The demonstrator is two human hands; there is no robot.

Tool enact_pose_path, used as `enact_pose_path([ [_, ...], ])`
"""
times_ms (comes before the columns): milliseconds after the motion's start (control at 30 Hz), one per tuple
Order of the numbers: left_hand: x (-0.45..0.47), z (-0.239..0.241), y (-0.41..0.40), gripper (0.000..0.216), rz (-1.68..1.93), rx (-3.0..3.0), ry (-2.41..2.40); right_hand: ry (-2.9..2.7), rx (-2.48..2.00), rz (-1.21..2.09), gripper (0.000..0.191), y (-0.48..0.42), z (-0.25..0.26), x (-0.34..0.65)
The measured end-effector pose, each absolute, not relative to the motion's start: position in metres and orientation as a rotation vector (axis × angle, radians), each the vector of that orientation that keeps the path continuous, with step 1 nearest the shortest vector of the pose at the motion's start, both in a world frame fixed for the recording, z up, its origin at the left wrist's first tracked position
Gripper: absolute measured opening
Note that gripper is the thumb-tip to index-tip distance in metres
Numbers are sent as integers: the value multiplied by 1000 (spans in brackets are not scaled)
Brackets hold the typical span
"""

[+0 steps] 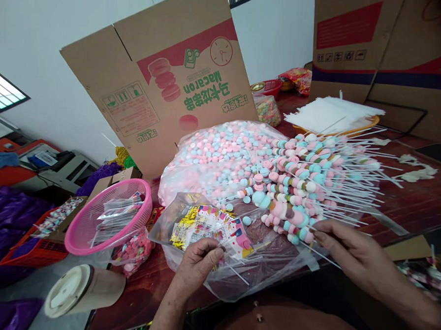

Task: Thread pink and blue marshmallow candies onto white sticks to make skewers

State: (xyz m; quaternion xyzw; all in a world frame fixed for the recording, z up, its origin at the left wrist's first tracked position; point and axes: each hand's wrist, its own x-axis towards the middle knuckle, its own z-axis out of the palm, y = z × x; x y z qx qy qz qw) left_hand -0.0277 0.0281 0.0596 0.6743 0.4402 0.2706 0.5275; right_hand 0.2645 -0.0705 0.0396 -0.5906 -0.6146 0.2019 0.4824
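Note:
My left hand (200, 260) is closed, thumb and finger pinched at the lower edge of a small printed packet (239, 239) with a pink and purple pattern. More packets with gold ties (188, 225) lie beneath it in an open clear plastic bag (164, 229). My right hand (348, 247) pinches near the stick end of a candy skewer (287, 213) threaded with pink and blue pieces. Behind it a heap of similar skewers (316, 167) lies with white sticks pointing right. A large clear bag of loose pink, blue and white candies (220, 155) stands beyond.
A pink basket (147, 208) with wrapped sticks stands left, near a lidded cup (101, 288) at the table edge. White sticks (332, 114) fill a yellow tray at the back right. A tall Macaron carton (115, 57) stands behind, another carton (348, 69) at right.

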Motion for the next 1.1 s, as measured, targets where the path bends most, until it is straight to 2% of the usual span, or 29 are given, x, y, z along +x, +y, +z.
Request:
enact_pose_path([
  [67,-23,58,27,32,662,1503,1031,-1190,-1286,886,16,-62,40,244],
  [167,-17,60,24,31,638,1448,1035,-792,-954,1237,21,-45,39,214],
  [300,-16,64,21,28,578,1541,1053,-603,-798,1427,24,-29,37,194],
  [367,-17,65,19,30,536,1638,1055,-663,-821,1465,23,-26,38,189],
  [433,-17,66,19,34,487,1747,1037,-738,-872,1475,34,-25,41,185],
  [500,-17,66,18,37,435,1845,1005,-791,-934,1476,35,-23,44,180],
  [567,-16,65,18,39,400,1940,992,-836,-999,1474,29,-20,44,175],
  [733,-19,62,22,37,439,2249,1023,-857,-1166,1374,37,-17,36,181],
  [867,-31,61,29,38,619,2185,1003,-1161,-1301,1047,29,-30,37,216],
  [1000,-45,66,34,38,645,2065,967,-1530,-1285,736,16,-48,45,252],
  [1100,-47,73,34,39,612,2027,939,-1687,-1230,473,17,-52,46,264],
])
